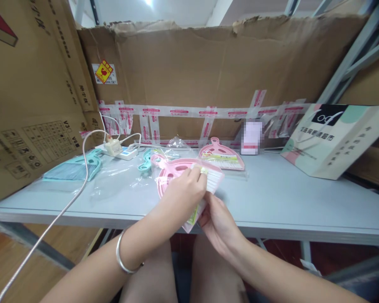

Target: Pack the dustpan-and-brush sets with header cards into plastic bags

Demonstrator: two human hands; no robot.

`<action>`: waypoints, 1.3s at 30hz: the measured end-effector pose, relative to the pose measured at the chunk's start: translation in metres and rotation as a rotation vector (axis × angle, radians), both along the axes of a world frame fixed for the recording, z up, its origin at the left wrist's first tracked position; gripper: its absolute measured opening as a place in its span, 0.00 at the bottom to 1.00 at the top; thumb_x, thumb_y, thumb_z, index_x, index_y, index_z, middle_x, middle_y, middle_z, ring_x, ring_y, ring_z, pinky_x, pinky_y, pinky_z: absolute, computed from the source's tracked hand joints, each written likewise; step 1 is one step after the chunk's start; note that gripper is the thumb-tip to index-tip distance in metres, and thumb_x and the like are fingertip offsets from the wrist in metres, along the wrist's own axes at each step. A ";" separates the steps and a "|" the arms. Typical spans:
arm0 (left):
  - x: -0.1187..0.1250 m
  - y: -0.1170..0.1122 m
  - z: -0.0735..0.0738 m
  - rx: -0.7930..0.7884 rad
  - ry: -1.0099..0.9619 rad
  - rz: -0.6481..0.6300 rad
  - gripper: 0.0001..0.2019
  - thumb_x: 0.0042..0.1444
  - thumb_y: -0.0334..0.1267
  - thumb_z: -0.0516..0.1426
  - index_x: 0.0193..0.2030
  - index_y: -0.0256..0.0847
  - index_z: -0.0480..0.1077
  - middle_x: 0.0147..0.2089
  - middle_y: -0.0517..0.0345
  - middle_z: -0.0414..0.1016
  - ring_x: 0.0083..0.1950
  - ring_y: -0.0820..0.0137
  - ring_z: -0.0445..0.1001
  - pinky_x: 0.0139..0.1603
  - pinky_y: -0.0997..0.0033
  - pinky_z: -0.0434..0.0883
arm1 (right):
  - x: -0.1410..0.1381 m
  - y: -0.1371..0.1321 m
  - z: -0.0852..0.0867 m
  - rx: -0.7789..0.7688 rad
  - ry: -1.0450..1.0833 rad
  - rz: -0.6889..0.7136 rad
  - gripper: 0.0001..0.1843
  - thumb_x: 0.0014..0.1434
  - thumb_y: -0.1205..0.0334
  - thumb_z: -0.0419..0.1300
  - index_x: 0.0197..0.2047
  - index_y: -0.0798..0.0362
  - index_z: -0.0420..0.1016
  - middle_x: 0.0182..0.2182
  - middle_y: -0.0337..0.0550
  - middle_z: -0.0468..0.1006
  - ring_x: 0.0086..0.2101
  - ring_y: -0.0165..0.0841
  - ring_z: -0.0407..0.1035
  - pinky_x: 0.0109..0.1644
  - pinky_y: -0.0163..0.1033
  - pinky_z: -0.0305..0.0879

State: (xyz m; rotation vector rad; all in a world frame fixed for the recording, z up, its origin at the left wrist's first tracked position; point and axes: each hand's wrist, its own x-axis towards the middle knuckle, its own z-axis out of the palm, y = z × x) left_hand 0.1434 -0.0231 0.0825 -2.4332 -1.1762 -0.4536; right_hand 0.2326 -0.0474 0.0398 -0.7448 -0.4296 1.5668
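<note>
A pink dustpan (167,168) with a small brush nested in it is tilted over the table's front edge, a yellow-green label (193,215) on it. My left hand (188,185) lies across its front, fingers curled over the white bristles (213,179). From below, my right hand (219,221) grips its lower right edge, with the fingertips partly hidden. Behind it lies another pink dustpan set (221,155) with a yellow-green label band. To the left are a turquoise dustpan set (74,166) and a smaller turquoise handle (145,162), both near clear plastic wrapping.
A white power strip (123,151) with a plugged-in adapter (113,147) stands at the back left; its white cable (86,168) runs down across the table's left side. Tall cardboard (183,67) closes off the back. A printed paper bag (328,143) stands right, a blurred phone-like item (252,138) behind.
</note>
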 end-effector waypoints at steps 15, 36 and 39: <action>-0.073 -0.005 -0.047 -0.691 -1.458 0.112 0.23 0.52 0.58 0.53 0.30 0.36 0.69 0.27 0.57 0.69 0.27 0.71 0.68 0.22 0.74 0.67 | -0.012 -0.002 0.007 -0.097 0.188 -0.086 0.15 0.60 0.68 0.55 0.51 0.55 0.68 0.41 0.45 0.79 0.40 0.30 0.75 0.38 0.31 0.73; -0.048 -0.012 -0.033 -1.044 -1.614 0.039 0.37 0.44 0.38 0.64 0.60 0.44 0.51 0.40 0.55 0.76 0.36 0.69 0.75 0.34 0.72 0.74 | -0.024 0.017 0.001 0.004 0.179 -0.112 0.14 0.59 0.68 0.54 0.49 0.51 0.69 0.38 0.41 0.80 0.41 0.30 0.74 0.47 0.35 0.71; -0.053 0.009 -0.031 -1.017 -1.681 0.042 0.27 0.41 0.31 0.63 0.50 0.38 0.61 0.37 0.55 0.76 0.33 0.70 0.75 0.28 0.77 0.72 | -0.025 0.028 0.007 -0.049 0.167 -0.067 0.12 0.57 0.72 0.53 0.43 0.53 0.71 0.33 0.39 0.80 0.36 0.27 0.75 0.43 0.31 0.71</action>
